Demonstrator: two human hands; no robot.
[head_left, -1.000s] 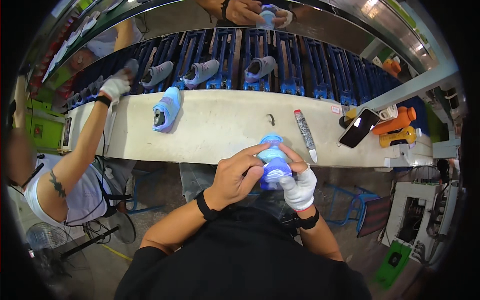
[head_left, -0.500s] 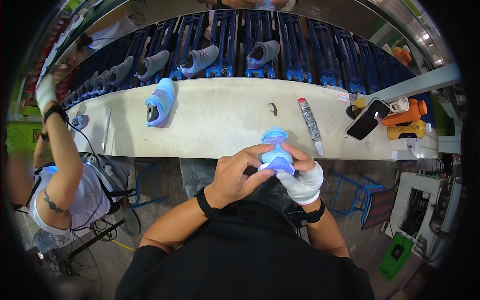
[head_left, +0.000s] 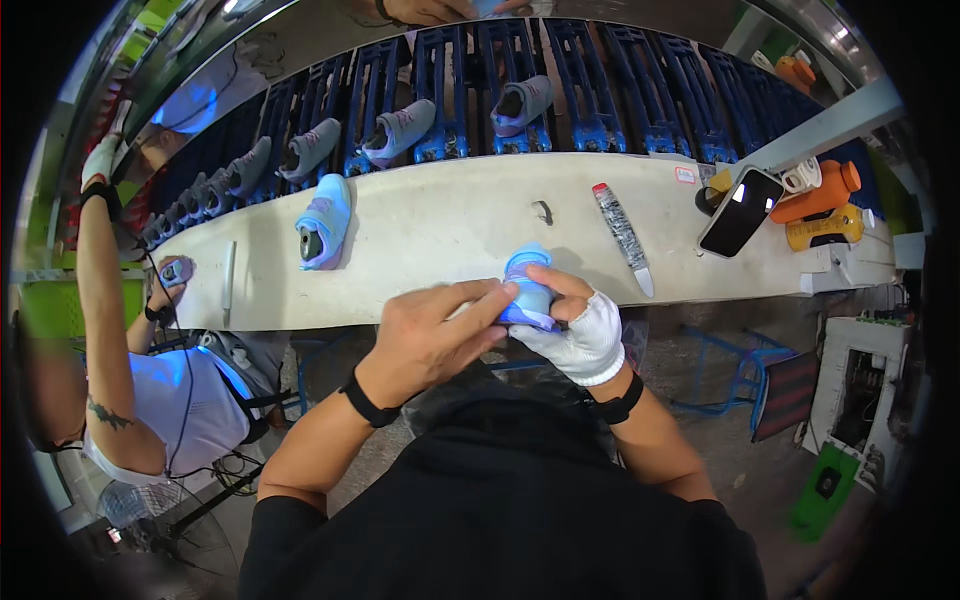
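Held at the near edge of a pale, worn, flat tabletop (head_left: 430, 255): light-blue low-cut shoe (head_left: 526, 265) with violet along the lower rim. Partly hidden by fingers; cannot tell toe from heel with certainty, nor clearance above the surface.

Grip, bare left hand (head_left: 425, 335): fingers near together, reaching across, tips against the shoe's left side. Thumb unclear; cannot tell whether pinching or merely pressing.

Grip, white-gloved right hand (head_left: 583, 335) with some digits bare: curled around the right side, bare digits bent over the upper, gloved part at the lower end. Seems to bear most of the load.

Handling, judged by look: probably light, manageable in one hand. Upper likely soft and yielding, apt to dent under hard pressure; lower rim likely stiffer. Probably not slippery, nor fragile, though likely to show smudges on so pale a surface. Best taken by the firm rim on both sides, or cupped from below, leaving the upper uncreased.

Nearby: similar light-blue and violet shoe (head_left: 325, 222) on the tabletop, well apart to the left; thin dark curved strip (head_left: 545, 212) beyond; red-ended tool with mottled grey wrapped handle (head_left: 623, 238) to the right, untouched.
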